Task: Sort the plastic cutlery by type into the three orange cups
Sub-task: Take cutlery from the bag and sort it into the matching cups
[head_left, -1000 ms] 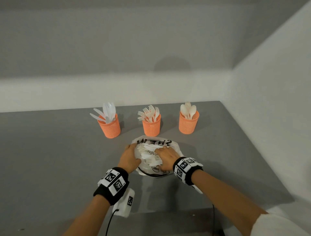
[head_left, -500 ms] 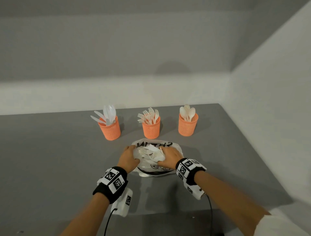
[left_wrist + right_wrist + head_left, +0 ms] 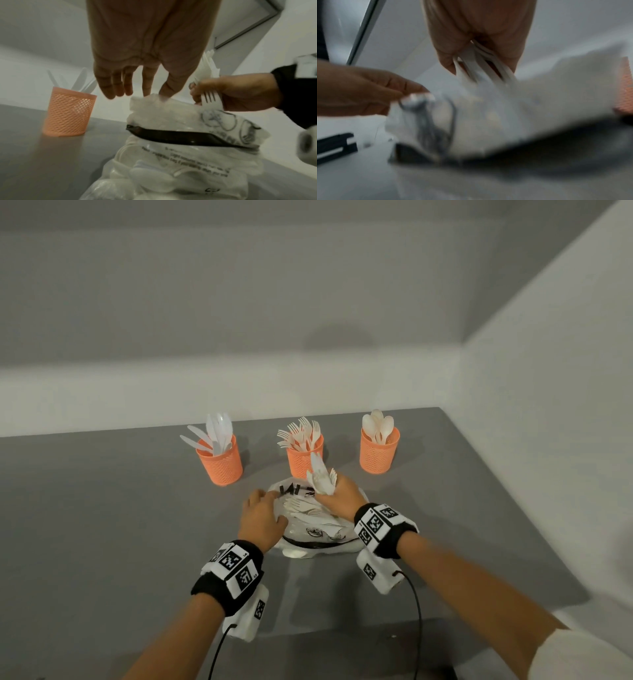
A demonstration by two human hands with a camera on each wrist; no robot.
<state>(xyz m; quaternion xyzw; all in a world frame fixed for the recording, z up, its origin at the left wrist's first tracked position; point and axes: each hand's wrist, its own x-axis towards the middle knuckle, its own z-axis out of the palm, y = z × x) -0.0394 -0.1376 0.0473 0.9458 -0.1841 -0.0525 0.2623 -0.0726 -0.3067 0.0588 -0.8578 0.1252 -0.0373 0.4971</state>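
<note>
Forks [image 3: 320, 478] sit bunched in our right hand [image 3: 337, 496], fingers clamped round them, just above the plastic bag [image 3: 318, 537] and near the middle orange cup [image 3: 303, 460]; our left hand [image 3: 260, 517] rests straight-fingered on the bag's edge.

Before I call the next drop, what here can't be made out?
- Bundle in the right hand: piece count; fingers hide the rest in the left wrist view, which shows one fork.
- Bag contents: types unclear through the plastic in the head view.
- Right wrist view: motion blur smears bag and bundle.
- Left hand: grip on the bag edge unclear.
</note>
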